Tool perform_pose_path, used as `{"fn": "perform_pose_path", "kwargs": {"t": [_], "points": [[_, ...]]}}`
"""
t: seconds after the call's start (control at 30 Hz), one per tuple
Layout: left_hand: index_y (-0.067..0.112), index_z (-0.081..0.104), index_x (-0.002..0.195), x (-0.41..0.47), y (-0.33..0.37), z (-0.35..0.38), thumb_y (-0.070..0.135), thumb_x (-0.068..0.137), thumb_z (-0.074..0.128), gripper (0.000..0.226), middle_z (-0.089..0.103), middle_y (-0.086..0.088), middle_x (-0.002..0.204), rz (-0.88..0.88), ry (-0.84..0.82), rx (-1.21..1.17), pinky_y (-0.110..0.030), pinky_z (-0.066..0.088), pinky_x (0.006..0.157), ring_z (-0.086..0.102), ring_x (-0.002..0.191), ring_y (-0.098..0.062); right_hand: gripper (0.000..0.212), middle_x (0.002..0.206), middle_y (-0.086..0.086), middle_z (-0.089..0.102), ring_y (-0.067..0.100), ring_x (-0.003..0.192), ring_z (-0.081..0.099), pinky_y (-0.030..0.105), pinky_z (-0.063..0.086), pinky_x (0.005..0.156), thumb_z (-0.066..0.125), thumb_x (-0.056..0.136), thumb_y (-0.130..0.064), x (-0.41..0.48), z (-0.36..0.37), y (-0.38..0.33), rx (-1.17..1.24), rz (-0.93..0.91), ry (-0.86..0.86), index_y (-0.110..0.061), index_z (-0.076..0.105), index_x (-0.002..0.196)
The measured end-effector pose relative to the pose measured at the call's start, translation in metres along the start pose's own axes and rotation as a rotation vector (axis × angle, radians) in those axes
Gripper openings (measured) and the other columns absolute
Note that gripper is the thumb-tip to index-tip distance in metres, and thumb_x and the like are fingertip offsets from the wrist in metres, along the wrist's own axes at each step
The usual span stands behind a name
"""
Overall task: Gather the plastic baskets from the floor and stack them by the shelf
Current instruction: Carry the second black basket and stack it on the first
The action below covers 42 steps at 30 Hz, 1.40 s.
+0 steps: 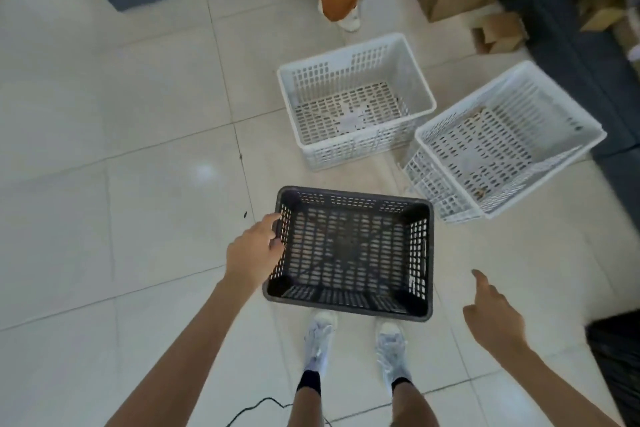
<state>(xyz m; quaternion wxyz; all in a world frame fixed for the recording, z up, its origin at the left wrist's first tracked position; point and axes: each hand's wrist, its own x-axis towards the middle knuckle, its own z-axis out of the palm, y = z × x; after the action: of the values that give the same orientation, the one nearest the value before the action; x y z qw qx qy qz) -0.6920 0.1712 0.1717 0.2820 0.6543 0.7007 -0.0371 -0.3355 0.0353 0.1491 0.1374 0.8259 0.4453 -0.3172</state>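
left hand (pixel 254 248) gripping black basket (pixel 349 253) by its left rim, right hand (pixel 491 314) open and clear of it, two white baskets (pixel 356 100) (pixel 509 139) far right, bare tile floor (pixel 121 149) open to the left

Both bare arms reach forward and down from the bottom of the view. The left hand (pixel 254 246) is curled over the left rim of the black basket (pixel 349 253), with the fingers tucked over the edge and the thumb on the outside. The right hand (pixel 493 314) hangs in the air off to the right, not touching anything, loosely open with one finger pointing forward, and two legs in dark socks and white shoes (pixel 353 347) stand between the arms.
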Motion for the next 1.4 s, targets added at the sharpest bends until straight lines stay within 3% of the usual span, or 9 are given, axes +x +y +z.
{"fn": "perform_pose_path", "kwargs": {"t": [0.4,0.5,0.63,0.77,0.93,1.03,1.2,1.33,1.4], "points": [[0.021,0.018,0.146,0.14,-0.118,0.195,0.025,0.087,0.057,0.071,0.031,-0.016,0.145,-0.143,0.031,-0.096,-0.051,0.045,0.095,0.045,0.125,-0.036,0.075,0.132,0.029,0.046,0.043,0.117,0.05,0.052,0.043,0.094,0.059,0.085,-0.008,0.185,0.161,0.01,0.441,0.256,0.038,-0.016,0.012,0.143],[0.034,0.005,0.146,0.155,-0.138,0.232,0.02,0.087,0.057,0.08,0.056,-0.014,0.125,-0.155,-0.109,-0.242,-0.049,0.051,0.085,0.063,0.1,-0.035,0.077,0.123,0.023,0.047,0.042,0.11,0.05,0.047,0.041,0.091,0.055,0.084,0.009,0.219,0.191,0.0,0.554,0.255,-0.076,-0.006,0.01,0.145],[0.032,0.004,0.149,0.15,-0.15,0.25,0.017,0.093,0.047,0.072,0.067,-0.007,0.081,-0.131,-0.028,-0.198,-0.035,0.045,0.058,0.056,0.062,-0.023,0.035,0.078,0.017,0.064,0.028,0.066,0.053,0.047,0.05,0.074,0.051,0.079,0.016,0.239,0.211,0.012,0.705,0.362,0.007,-0.002,0.05,0.109],[0.026,0.026,0.147,0.138,-0.132,0.219,0.013,0.093,0.046,0.059,0.06,-0.006,0.067,-0.061,0.147,-0.13,-0.032,0.04,0.052,0.051,0.054,-0.025,0.038,0.065,0.005,0.052,0.02,0.055,0.045,0.026,0.043,0.05,0.046,0.085,0.016,0.204,0.166,0.012,0.914,0.342,0.093,-0.012,0.051,0.108],[0.025,0.038,0.141,0.102,-0.083,0.12,0.014,0.092,0.05,0.051,0.062,-0.008,0.059,-0.02,0.213,-0.18,-0.031,0.043,0.049,0.054,0.048,-0.027,0.054,0.065,0.008,0.051,0.024,0.059,0.046,0.034,0.042,0.059,0.043,0.087,0.013,0.105,0.085,0.018,0.915,0.278,0.167,-0.022,0.043,0.128],[0.028,0.039,0.14,0.059,-0.048,0.047,0.014,0.092,0.051,0.052,0.059,-0.003,0.056,0.008,0.244,-0.193,-0.03,0.042,0.048,0.052,0.046,-0.022,0.072,0.071,0.007,0.055,0.017,0.058,0.051,0.02,0.048,0.056,0.042,0.087,0.015,0.03,0.033,0.024,0.92,0.26,0.232,-0.036,0.034,0.137],[0.031,0.041,0.138,-0.021,0.015,-0.065,0.015,0.091,0.053,0.052,0.056,-0.001,0.054,0.077,0.295,-0.267,-0.029,0.037,0.051,0.052,0.048,-0.021,0.084,0.065,0.001,0.065,-0.002,0.042,0.052,0.003,0.04,0.045,0.042,0.082,0.024,-0.083,-0.061,0.034,1.035,0.231,0.382,-0.054,0.051,0.111],[0.036,0.04,0.138,-0.073,0.059,-0.12,0.019,0.092,0.051,0.051,0.062,-0.006,0.065,0.14,0.275,-0.273,-0.032,0.043,0.061,0.057,0.059,-0.025,0.07,0.117,0.004,0.057,0.002,0.081,0.058,-0.002,0.041,0.057,0.044,0.083,0.019,-0.174,-0.122,0.041,1.066,0.262,0.556,-0.026,0.047,0.135],[0.036,0.039,0.139,-0.101,0.083,-0.139,0.019,0.092,0.051,0.052,0.066,-0.011,0.072,0.181,0.273,-0.292,-0.032,0.044,0.064,0.058,0.064,-0.026,0.07,0.12,0.007,0.058,0.017,0.09,0.052,0.015,0.043,0.073,0.048,0.083,0.013,-0.208,-0.137,0.052,1.079,0.272,0.613,-0.033,0.043,0.135]]}}
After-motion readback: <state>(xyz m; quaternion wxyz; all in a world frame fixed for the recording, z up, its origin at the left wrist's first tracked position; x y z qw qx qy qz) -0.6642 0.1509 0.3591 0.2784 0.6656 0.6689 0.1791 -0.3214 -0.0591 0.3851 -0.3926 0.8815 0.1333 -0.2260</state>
